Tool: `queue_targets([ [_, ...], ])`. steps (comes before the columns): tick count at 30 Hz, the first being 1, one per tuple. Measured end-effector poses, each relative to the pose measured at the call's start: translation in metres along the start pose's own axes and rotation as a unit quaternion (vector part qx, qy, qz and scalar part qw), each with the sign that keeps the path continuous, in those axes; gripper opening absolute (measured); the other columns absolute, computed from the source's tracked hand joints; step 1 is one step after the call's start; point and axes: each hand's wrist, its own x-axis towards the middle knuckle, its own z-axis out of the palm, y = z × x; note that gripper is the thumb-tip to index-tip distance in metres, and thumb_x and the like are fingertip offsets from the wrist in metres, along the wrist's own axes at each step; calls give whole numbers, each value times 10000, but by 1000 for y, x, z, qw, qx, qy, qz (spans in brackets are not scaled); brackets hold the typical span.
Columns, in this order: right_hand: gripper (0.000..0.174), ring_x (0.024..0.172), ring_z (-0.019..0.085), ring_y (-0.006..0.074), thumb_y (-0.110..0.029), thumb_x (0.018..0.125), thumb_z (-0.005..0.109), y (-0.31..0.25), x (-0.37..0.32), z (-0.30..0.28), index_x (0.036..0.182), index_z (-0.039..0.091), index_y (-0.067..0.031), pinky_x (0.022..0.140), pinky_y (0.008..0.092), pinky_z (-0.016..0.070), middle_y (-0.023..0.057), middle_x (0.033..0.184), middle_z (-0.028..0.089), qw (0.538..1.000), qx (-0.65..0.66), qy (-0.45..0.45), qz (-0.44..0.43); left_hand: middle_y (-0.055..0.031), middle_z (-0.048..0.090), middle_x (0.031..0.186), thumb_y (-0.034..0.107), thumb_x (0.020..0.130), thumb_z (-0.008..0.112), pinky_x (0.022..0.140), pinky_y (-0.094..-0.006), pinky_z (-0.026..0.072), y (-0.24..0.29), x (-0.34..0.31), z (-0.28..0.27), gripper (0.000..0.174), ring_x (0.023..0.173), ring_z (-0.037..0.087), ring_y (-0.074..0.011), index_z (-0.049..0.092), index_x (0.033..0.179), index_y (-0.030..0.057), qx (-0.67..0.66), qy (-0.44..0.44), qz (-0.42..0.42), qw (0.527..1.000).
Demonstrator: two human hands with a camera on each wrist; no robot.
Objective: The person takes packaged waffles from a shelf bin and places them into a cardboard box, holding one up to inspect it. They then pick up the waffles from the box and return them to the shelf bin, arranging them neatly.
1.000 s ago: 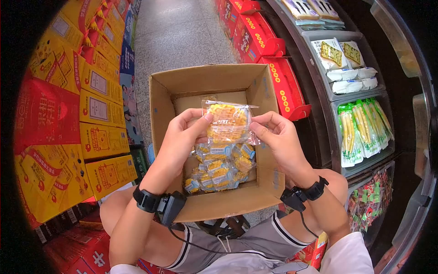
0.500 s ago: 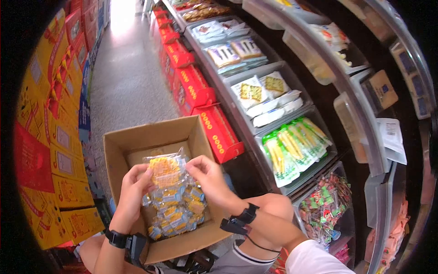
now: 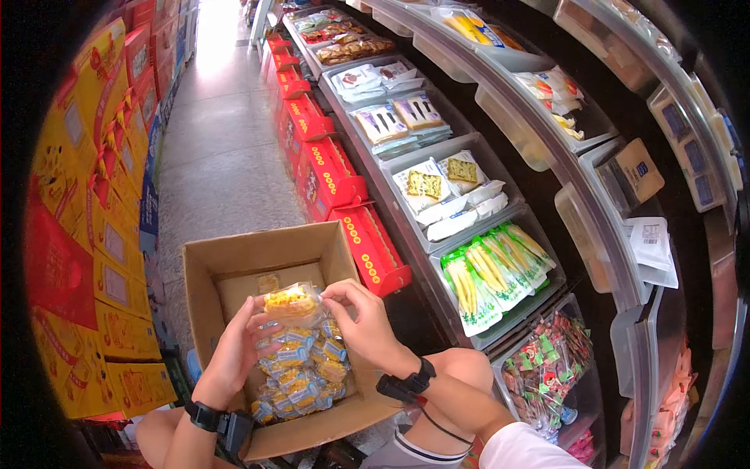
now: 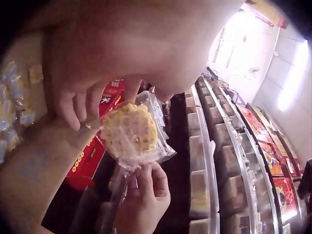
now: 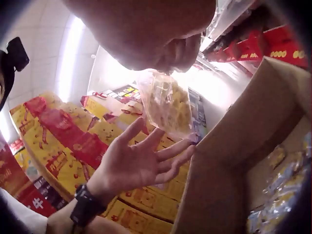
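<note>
My left hand (image 3: 237, 345) is now letting go, fingers spreading by the cookie bag (image 3: 287, 303), so my right hand (image 3: 361, 322) is pinching its edge, probably keeping it up over the box (image 3: 258, 254).

This is a shop, seemingly a snack store: tiered racks of translucent plastic bins (image 3: 512, 129) line one side of a narrow aisle, with individually wrapped crackers (image 3: 426, 185) and green-and-white snack packets (image 3: 492, 273) sorted by kind. Red cartons (image 3: 328, 176) stand in a row on the grey floor (image 3: 223, 156), facing stacked yellow printed boxes (image 3: 125, 332); a strip light (image 5: 71, 58) shines overhead.
</note>
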Motion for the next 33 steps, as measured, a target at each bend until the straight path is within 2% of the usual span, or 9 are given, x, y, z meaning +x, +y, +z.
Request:
queue_targets([
  [5, 181, 906, 640, 294, 50, 824, 685, 2, 6, -1, 986, 635, -13, 796, 380, 515, 125, 978, 648, 966, -174, 10, -189, -177, 595, 1333, 596, 1035, 409, 1015, -385, 474, 9, -2, -2, 606, 1189, 606, -306, 393, 1516, 228, -70, -75, -37, 994],
  [7, 209, 953, 618, 344, 54, 778, 690, 1, 6, -2, 963, 614, -9, 826, 424, 506, 135, 979, 640, 959, -198, 5, -204, -204, 608, 1338, 571, 1045, 408, 1043, -391, 469, 7, 0, -4, 600, 1208, 613, -310, 452, 1467, 146, -95, -81, -16, 992],
  [10, 239, 931, 620, 331, 79, 754, 693, 3, 9, -3, 960, 616, -13, 807, 416, 507, 128, 985, 647, 950, -210, 23, -229, -188, 636, 1307, 496, 1058, 439, 1038, -372, 478, 3, 5, -9, 534, 1192, 630, -274, 547, 1345, 59, -93, -72, 18, 993],
  [13, 250, 931, 622, 329, 97, 747, 691, 2, 10, -3, 959, 626, -19, 818, 409, 507, 121, 1006, 648, 953, -198, 22, -229, -128, 654, 1266, 318, 1042, 552, 1015, -341, 493, 3, 3, -11, 317, 1152, 644, -218, 605, 1233, 71, -89, -53, 34, 994],
  [16, 227, 914, 647, 286, 90, 780, 716, 1, 9, 0, 964, 645, -22, 793, 365, 519, 129, 1049, 658, 952, -206, 43, -221, -113, 652, 1261, 218, 1016, 610, 974, -317, 514, 0, 5, -12, 258, 1142, 641, -188, 597, 1231, 76, -75, -34, 28, 996],
  [22, 257, 936, 663, 209, -14, 923, 663, 6, 4, 3, 1175, 614, -4, 789, 303, 539, 108, 1097, 648, 999, -8, 29, 14, -126, 638, 1295, 101, 992, 623, 934, -313, 543, 5, 1, -6, 488, 1155, 635, -184, 461, 1450, 134, -66, -52, 73, 994],
  [25, 333, 908, 670, 178, -113, 1005, 599, 12, 1, 5, 1309, 543, 12, 781, 297, 542, 102, 1137, 654, 954, 240, -9, 177, -133, 634, 1308, 70, 983, 625, 937, -317, 547, 7, -1, -1, 670, 1165, 629, -185, 312, 1567, 176, -11, -45, 105, 993],
  [29, 370, 936, 663, 140, -232, 1055, 542, 7, 2, 0, 1328, 527, 17, 773, 273, 523, 100, 1149, 661, 901, 333, -81, 266, -139, 645, 1272, 62, 960, 659, 900, -308, 558, 6, -2, 3, 746, 1111, 638, -172, 259, 1588, 120, -9, -40, 134, 990],
  [33, 337, 894, 688, 131, -246, 1049, 560, 9, 0, 5, 1261, 571, 16, 750, 266, 517, 72, 1071, 692, 947, 238, -91, 196, -145, 638, 1291, 94, 955, 682, 900, -303, 548, 3, 4, -2, 668, 1131, 627, -168, 341, 1526, 38, 3, -49, 124, 991],
])
